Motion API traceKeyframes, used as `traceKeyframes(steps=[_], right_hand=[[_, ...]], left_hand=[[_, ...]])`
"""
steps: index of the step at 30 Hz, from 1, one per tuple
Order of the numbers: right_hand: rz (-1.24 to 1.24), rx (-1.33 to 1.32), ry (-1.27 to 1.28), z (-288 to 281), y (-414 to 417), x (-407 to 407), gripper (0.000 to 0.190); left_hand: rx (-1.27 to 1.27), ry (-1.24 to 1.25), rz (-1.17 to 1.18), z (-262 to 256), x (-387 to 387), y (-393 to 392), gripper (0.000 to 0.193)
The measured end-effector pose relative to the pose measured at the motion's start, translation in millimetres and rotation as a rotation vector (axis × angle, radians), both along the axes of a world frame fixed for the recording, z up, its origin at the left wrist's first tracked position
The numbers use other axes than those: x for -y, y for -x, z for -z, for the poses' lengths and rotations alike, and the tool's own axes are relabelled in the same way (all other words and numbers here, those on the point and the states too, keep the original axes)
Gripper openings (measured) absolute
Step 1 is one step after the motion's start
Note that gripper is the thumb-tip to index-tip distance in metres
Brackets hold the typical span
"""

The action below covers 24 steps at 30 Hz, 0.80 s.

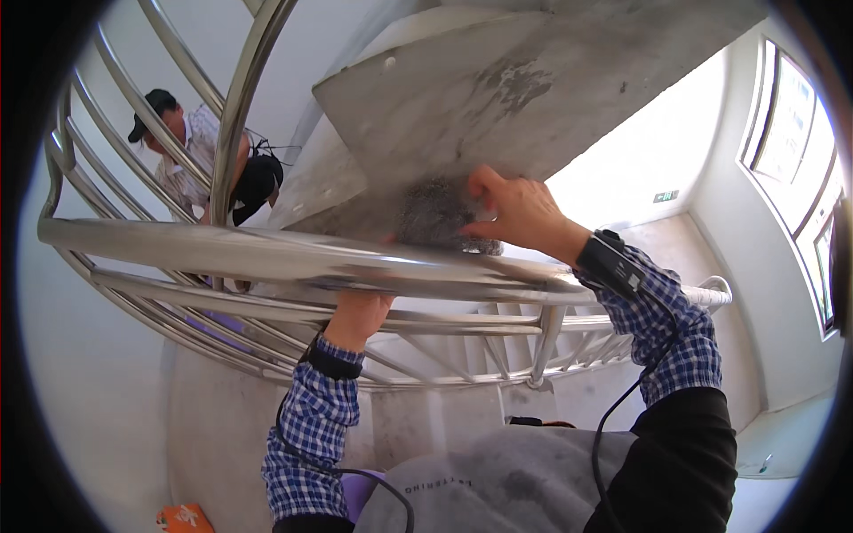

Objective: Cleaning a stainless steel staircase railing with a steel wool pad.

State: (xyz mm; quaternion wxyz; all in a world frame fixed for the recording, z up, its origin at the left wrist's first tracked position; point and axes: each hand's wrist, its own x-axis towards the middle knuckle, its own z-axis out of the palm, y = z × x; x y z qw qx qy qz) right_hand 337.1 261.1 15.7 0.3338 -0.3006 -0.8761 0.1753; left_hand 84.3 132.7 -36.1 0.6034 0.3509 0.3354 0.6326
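A dark grey wad, apparently steel wool (436, 216), shows just beyond a polished metal handrail (320, 260). Another shaggy bit of it hangs at its lower right. My right hand (526, 213) is at the wad's right side, fingers curled but apart. Its thumb tip overlaps the wad's edge; whether it presses on it I cannot tell. My left hand (363, 313) reaches up beneath the handrail. The rail covers most of its fingers, and a blurred fingertip shows beyond, beside the wad. What that hand grips is hidden.
Lower rails (440, 324) and balusters run under the handrail, with stairs below. A concrete stair underside (453, 86) slopes overhead. Another person (200, 150) bends down behind curved rails at left. Cables (626, 400) hang from both my wrists. An orange bag (185, 518) lies lower left.
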Motion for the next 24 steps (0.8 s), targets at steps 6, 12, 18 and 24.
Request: traceKeyframes(steps=[6,12,18,24], right_hand=[[-0.164,0.167,0.816,11,18,1,0.04],[-0.318,0.12,0.861,21,17,-1,0.054],[-0.248,0.289,-0.06,-19,16,38,0.046],[-0.269,0.227,0.629,28,16,6,0.056]], left_hand=[[-0.311,-0.1,-0.067,31,3,15,0.024],[-0.363,0.118,-0.159,-2,21,-26,0.01],[-0.647,-0.068,-0.181,44,24,5,0.02],[-0.293,-0.002,-0.078,-7,39,-2,0.011]])
